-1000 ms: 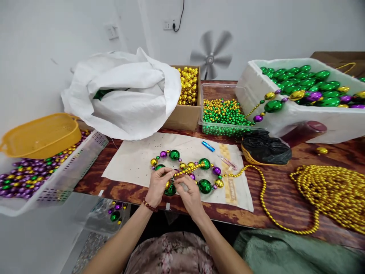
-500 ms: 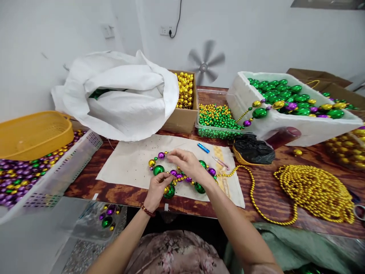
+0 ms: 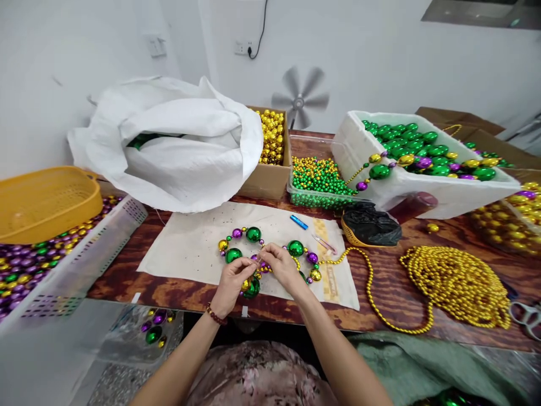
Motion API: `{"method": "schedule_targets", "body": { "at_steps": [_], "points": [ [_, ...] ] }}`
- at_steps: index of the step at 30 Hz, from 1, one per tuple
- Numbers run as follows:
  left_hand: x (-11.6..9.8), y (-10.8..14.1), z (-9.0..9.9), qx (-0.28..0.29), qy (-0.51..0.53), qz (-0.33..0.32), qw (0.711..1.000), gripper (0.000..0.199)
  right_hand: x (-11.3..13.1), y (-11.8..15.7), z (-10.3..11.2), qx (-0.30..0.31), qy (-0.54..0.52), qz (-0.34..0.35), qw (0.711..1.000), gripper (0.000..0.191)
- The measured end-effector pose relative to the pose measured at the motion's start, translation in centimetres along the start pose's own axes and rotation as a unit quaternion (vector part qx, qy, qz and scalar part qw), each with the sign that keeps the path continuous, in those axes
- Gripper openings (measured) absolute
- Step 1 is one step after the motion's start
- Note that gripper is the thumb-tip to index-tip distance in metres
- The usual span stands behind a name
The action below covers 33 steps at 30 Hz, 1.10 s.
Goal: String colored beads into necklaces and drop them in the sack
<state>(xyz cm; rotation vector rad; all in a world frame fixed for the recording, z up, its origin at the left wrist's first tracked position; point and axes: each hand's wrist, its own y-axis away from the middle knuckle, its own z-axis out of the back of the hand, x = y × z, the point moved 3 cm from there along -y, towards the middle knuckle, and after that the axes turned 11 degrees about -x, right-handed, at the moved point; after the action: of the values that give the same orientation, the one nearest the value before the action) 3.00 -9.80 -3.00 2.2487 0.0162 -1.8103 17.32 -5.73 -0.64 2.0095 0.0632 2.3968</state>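
A string of shiny green, purple and gold beads (image 3: 233, 256) lies in loops on a white cloth (image 3: 186, 242). Above the middle of it my left hand (image 3: 232, 282) is closed in a pinch on the bead string, at a thin part among the small beads. Fingertips of my right hand (image 3: 281, 265) pinch the same spot, almost touching the left ones. The exact bit between the fingers is too small to make out. A thin gold bead chain (image 3: 372, 287) runs from the loops to a coiled gold heap (image 3: 456, 287) on the right.
Behind the cloth stand a white sack (image 3: 190, 175), a carton of gold beads (image 3: 266, 180), a clear tub (image 3: 321, 197) and a foam box (image 3: 456, 194). A blue tube (image 3: 298, 221) lies on the cloth. Scissors (image 3: 526, 316) are far right; a bead crate (image 3: 93, 254) is left.
My right hand has come down and left from above the loops, closing beside my left fingertips. More of the green beads behind it now show. My left hand keeps its pinch.
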Motion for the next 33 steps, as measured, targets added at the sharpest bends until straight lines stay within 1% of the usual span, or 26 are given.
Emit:
{"method": "schedule_targets", "body": {
  "at_steps": [3,5,10,12,14,16,18,20,21,22,24,27,30,33],
  "points": [
    [-0.4,-0.1,0.1,0.002,0.029,-0.010,1.000,0.021,-1.2,0.2,0.4,-0.030,-0.016,-0.018,0.999,0.019],
    [-0.6,-0.2,0.1,0.009,0.049,0.001,0.999,0.020,-1.9,0.6,0.5,-0.053,-0.023,-0.029,0.998,0.021],
    [-1.0,-1.0,0.0,0.014,0.088,0.081,0.993,0.027,-3.3,1.1,-0.2,-0.075,-0.076,-0.067,0.992,0.029],
    [-1.1,-1.5,-0.1,0.018,0.080,0.112,0.990,0.032,-3.3,1.0,-0.2,-0.081,-0.104,-0.068,0.989,0.031],
    [-1.1,-1.9,-0.2,0.022,0.060,0.138,0.988,0.039,-2.6,0.5,0.1,-0.089,-0.126,-0.056,0.986,0.031],
    [-1.1,-2.2,-0.3,0.028,0.042,0.156,0.987,0.044,-1.4,-0.1,0.2,-0.080,-0.131,-0.014,0.988,0.028],
    [-1.2,-2.4,-0.5,0.045,0.031,0.159,0.986,0.041,0.2,-1.0,0.1,-0.049,-0.105,0.069,0.991,0.022],
    [-1.3,-2.4,-0.7,0.065,0.029,0.157,0.985,0.036,1.6,-1.8,-0.3,-0.003,-0.059,0.152,0.987,0.019],
    [-1.3,-2.4,-0.8,0.071,0.032,0.155,0.985,0.035,2.0,-2.2,-0.7,0.017,-0.034,0.177,0.983,0.018],
    [-1.3,-2.4,-0.7,0.070,0.039,0.152,0.985,0.034,2.2,-2.5,-1.0,0.031,-0.010,0.186,0.982,0.018],
    [-1.2,-2.5,-0.6,0.055,0.053,0.145,0.986,0.033,2.2,-3.0,-1.5,0.040,0.038,0.182,0.982,0.017],
    [-1.1,-2.5,-0.4,0.039,0.054,0.142,0.988,0.033,1.8,-3.1,-2.0,0.019,0.071,0.161,0.984,0.017],
    [-1.0,-2.5,-0.5,0.056,0.049,0.150,0.986,0.033,1.5,-2.9,-2.4,0.010,0.069,0.139,0.988,0.015],
    [-1.2,-2.5,-0.6,0.059,0.050,0.143,0.987,0.033,1.2,-3.0,-2.4,0.014,0.107,0.110,0.988,0.017]
  ]
}}
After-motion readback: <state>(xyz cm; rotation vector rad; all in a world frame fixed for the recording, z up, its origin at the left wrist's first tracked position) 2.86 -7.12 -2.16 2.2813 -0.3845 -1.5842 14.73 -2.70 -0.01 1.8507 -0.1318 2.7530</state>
